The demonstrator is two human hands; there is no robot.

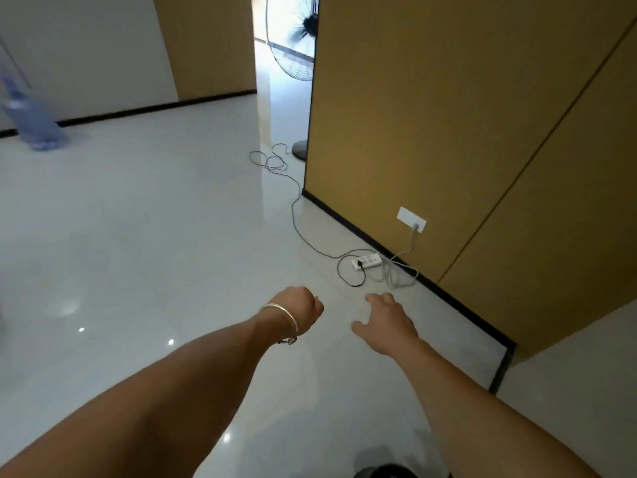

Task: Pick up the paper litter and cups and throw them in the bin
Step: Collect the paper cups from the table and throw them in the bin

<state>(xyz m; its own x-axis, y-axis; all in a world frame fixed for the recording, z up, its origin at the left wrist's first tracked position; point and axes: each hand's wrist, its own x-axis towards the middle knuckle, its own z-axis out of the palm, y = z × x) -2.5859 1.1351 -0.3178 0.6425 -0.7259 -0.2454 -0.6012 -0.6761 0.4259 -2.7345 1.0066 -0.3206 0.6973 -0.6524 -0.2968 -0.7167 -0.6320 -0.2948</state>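
Litter unseen, L grip (303, 309) fisted, R grip (386, 321) loose

Both bare arms reached forward and down, side by side and apart. The bare left forearm (155, 391) ran in from the lower left, and the left hand (305, 309) was curled into a loose fist, back upward; its fingers were tucked under, apparently around nothing. The bare right forearm (482, 408) came from the lower right, the right hand (387, 322) palm down, fingers relaxed, thumb angled toward the left hand.
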